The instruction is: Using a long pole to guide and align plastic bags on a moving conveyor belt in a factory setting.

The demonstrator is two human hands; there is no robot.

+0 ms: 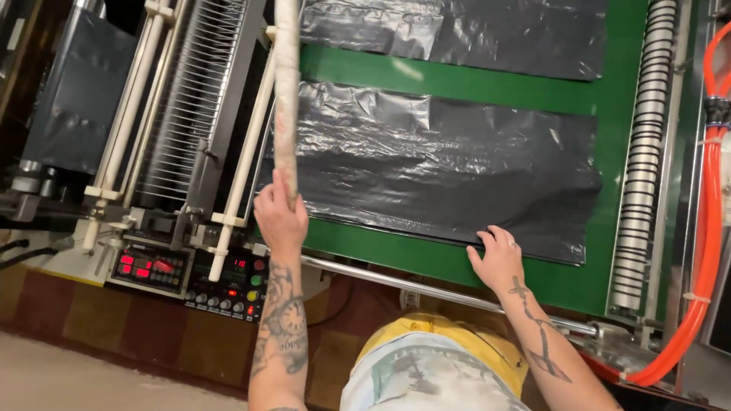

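Hands first: the left hand (280,217) grips a long pale stick (286,91) held upright over the machine, while the right hand (499,255), fingers spread, presses the near edge of black plastic sheet (457,167) lying on the green belt (457,84).

Green belt (487,84) strip between the two black bag stacks (457,167) is open; left is blocked by the wire rack (186,99), right by the spring roller (643,152) (orange hoses (710,228) beyond).

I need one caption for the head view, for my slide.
Left hand grips a pale rod; right hand touches black plastic sheets.
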